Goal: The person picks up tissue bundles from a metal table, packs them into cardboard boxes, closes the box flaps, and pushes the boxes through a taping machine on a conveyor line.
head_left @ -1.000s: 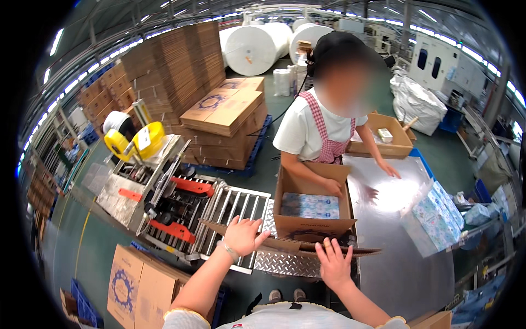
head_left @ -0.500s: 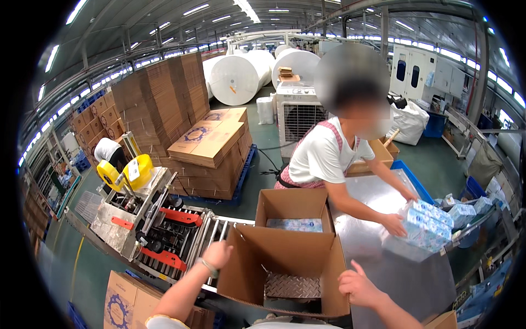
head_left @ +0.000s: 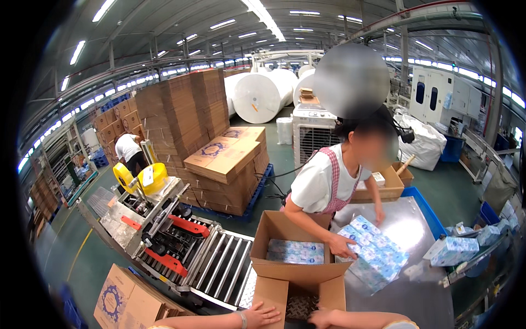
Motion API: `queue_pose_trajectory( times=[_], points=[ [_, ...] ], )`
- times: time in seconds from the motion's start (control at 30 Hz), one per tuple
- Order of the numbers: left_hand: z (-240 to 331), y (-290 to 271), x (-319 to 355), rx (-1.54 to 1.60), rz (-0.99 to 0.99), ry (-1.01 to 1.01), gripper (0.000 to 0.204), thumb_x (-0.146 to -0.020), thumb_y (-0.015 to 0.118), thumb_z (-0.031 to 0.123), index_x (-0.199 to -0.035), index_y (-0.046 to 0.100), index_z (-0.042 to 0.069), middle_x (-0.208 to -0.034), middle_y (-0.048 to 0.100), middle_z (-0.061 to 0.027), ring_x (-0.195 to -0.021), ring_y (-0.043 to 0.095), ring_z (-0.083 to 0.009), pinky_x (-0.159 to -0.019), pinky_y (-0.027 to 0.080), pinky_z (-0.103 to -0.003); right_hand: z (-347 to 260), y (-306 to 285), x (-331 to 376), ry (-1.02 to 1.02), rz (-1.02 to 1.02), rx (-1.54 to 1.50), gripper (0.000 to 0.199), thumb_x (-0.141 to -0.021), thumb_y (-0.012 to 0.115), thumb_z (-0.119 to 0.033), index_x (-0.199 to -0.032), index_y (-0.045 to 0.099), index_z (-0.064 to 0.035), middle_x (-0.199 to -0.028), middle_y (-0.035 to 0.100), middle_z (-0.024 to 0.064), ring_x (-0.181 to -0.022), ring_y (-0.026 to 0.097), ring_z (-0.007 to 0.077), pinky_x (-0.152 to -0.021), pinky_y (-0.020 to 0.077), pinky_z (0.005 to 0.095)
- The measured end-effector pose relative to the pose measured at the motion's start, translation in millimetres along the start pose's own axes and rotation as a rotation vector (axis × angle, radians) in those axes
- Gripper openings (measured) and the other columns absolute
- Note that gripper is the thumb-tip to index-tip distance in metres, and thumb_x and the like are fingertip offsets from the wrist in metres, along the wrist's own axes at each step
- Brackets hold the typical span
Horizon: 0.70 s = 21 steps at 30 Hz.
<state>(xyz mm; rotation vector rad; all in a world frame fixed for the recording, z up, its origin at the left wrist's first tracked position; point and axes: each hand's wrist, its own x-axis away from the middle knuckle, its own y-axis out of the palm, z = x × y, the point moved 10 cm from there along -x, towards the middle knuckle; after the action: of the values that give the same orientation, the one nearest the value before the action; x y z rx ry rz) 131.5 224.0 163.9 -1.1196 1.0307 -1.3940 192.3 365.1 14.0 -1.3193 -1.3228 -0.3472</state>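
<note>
Open, plain brown cardboard carton (head_left: 271, 293) at six o'clock
Left hand (head_left: 262, 316) flat on one flap; right hand (head_left: 322, 317) at another, grip unclear.

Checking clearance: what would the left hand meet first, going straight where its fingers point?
Likely the right hand, across the opening of the near cardboard box; depth is unclear, so the left hand might instead meet the right panel.
</note>
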Motion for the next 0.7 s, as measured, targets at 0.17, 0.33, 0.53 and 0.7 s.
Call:
queue_pose_trajectory(
  times=[0.17, 0.33, 0.53, 0.7],
  points=[
    [-6, 13, 4, 0.247, -0.002, -0.166, 0.080, -0.090, 0.062, 0.044, -0.154, 0.038, 0.002, -0.159, 0.037, -0.0207, -0.151, 0.026, -0.0392, -0.124, 0.013, -0.056, -14, -259, 185, 0.081, 1.464, 0.244, 0.060, -0.079, 0.073, -0.029, -0.131, 0.056, -0.0049, -0.136, 0.055, 0.0201, -0.134, 0.047, 0.0361, -0.114, 0.0341, 0.0555],
    [7, -18, 6, 0.715, -0.145, -0.318, 0.082, -0.089, 0.063, 0.053, -0.147, 0.046, -0.001, -0.155, 0.040, -0.0240, -0.148, 0.029, -0.0431, -0.122, 0.018, -0.056, 7, -228, 149, 0.169, 0.692, -0.328, 0.063, -0.086, 0.069, -0.030, -0.136, 0.047, 0.0019, -0.135, 0.054, 0.0259, -0.133, 0.048, 0.0399, -0.110, 0.0411, 0.0478],
    [-26, -60, -14, 0.107, 0.257, -0.258, 0.085, -0.088, 0.060, 0.062, -0.145, 0.049, 0.001, -0.152, 0.043, -0.0261, -0.145, 0.033, -0.0438, -0.120, 0.023, -0.057, 32, -146, 79, -0.109, 0.638, -0.358, 0.089, -0.083, 0.067, -0.062, -0.151, 0.046, -0.0088, -0.161, 0.033, 0.0198, -0.152, 0.022, 0.0350, -0.123, 0.0165, 0.0517],
    [-88, -11, -38, 0.061, 0.407, -0.380, 0.081, -0.092, 0.058, 0.060, -0.150, 0.043, 0.004, -0.153, 0.042, -0.0254, -0.145, 0.035, -0.0414, -0.119, 0.024, -0.058, 105, -176, 83, -0.054, 0.839, -0.769, 0.050, -0.093, 0.068, -0.034, -0.133, 0.063, -0.0041, -0.136, 0.062, 0.0178, -0.129, 0.056, 0.0284, -0.110, 0.0418, 0.0384]
  ],
)
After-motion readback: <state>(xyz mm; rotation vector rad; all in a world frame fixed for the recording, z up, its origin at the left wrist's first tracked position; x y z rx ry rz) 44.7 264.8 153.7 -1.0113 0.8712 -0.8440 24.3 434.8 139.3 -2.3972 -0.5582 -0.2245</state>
